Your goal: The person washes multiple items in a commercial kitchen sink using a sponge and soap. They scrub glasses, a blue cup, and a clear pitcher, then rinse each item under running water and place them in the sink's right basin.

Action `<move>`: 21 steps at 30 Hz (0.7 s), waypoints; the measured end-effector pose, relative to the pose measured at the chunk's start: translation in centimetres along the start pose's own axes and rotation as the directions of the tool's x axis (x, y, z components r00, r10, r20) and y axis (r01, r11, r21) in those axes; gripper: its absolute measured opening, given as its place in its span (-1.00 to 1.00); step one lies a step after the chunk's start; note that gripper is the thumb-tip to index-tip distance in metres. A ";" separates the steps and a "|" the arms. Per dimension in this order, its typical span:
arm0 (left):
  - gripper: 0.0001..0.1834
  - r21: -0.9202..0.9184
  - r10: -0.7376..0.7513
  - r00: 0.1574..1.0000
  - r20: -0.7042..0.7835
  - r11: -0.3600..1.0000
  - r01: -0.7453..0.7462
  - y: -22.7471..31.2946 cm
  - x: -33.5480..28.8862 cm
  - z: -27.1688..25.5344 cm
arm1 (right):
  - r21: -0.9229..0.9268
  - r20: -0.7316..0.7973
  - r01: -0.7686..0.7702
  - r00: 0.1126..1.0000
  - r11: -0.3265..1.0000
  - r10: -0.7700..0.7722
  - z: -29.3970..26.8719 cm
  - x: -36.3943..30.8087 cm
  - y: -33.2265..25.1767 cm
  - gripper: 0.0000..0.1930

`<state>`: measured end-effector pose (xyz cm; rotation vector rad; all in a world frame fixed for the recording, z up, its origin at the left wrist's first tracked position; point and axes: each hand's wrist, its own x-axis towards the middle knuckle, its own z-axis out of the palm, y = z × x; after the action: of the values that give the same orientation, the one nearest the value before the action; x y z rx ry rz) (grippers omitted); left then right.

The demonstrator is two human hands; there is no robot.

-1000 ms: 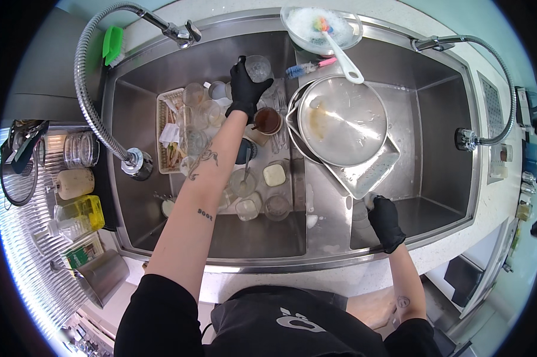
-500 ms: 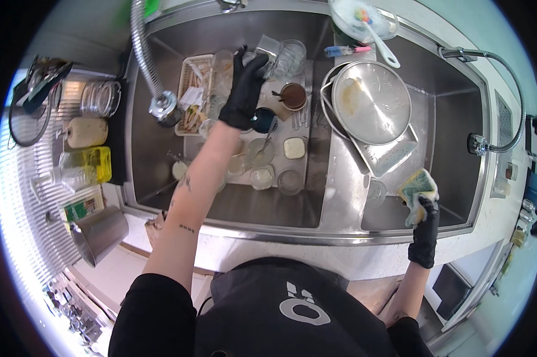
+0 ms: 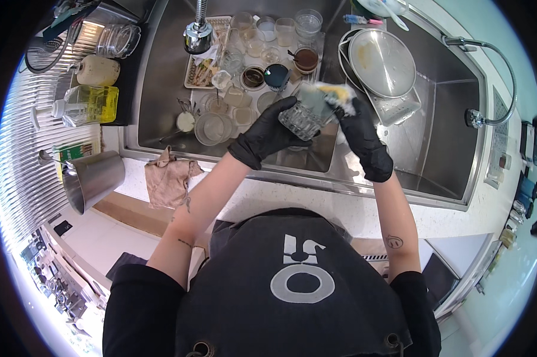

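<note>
My left hand (image 3: 274, 135), in a black glove, is closed around a clear patterned drinking glass (image 3: 306, 121), tilted above the front of the left sink. A soapy yellow and green sponge (image 3: 335, 95) is pinched in my gloved right hand (image 3: 360, 132), pressed at the mouth of the glass. Past the hands, many used glasses and cups crowd the left sink, among them a cup with brown liquid (image 3: 306, 60) and a dark cup (image 3: 277, 76). A ribbed clear bowl (image 3: 212, 128) lies left of my left hand.
A large round metal lid (image 3: 382, 63) rests on a tray in the right sink. A faucet head (image 3: 198, 37) hangs over a wicker basket (image 3: 195, 74). On the left stand a yellow soap bottle (image 3: 91, 106) and a metal pitcher (image 3: 94, 179); a brown cloth (image 3: 165, 179) lies on the counter edge.
My left hand has drawn back from the far part of the left sink, bringing the glass toward me. My right hand has moved left from the right sink, bringing the sponge to the glass.
</note>
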<state>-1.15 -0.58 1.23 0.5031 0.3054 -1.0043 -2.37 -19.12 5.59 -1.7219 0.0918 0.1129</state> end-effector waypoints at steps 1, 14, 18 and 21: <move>-0.45 0.013 -0.026 1.000 0.017 1.000 0.026 0.6 -0.6 -0.1 | -0.124 0.113 -0.122 0.984 0.985 0.136 -0.3 -0.7 -0.7 -0.75; -0.63 0.808 0.658 0.710 0.250 0.262 -0.528 -0.7 -1.4 2.7 | 0.431 0.292 -0.433 0.897 0.791 0.332 1.5 -4.2 -2.7 -0.67; -0.57 0.734 0.240 0.970 0.032 0.653 -0.186 2.2 -0.5 3.2 | -0.064 0.228 0.070 0.972 0.996 -0.054 1.3 -4.6 -1.4 -0.63; -0.59 0.423 0.002 0.986 -0.168 0.904 0.070 2.0 1.2 2.0 | -0.360 0.270 0.325 0.934 0.874 -0.236 1.2 -4.4 -1.6 -0.62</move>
<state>1.20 -1.71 2.88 0.9882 0.2401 -1.0700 -6.57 -17.68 7.55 -2.1005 -0.3724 0.1073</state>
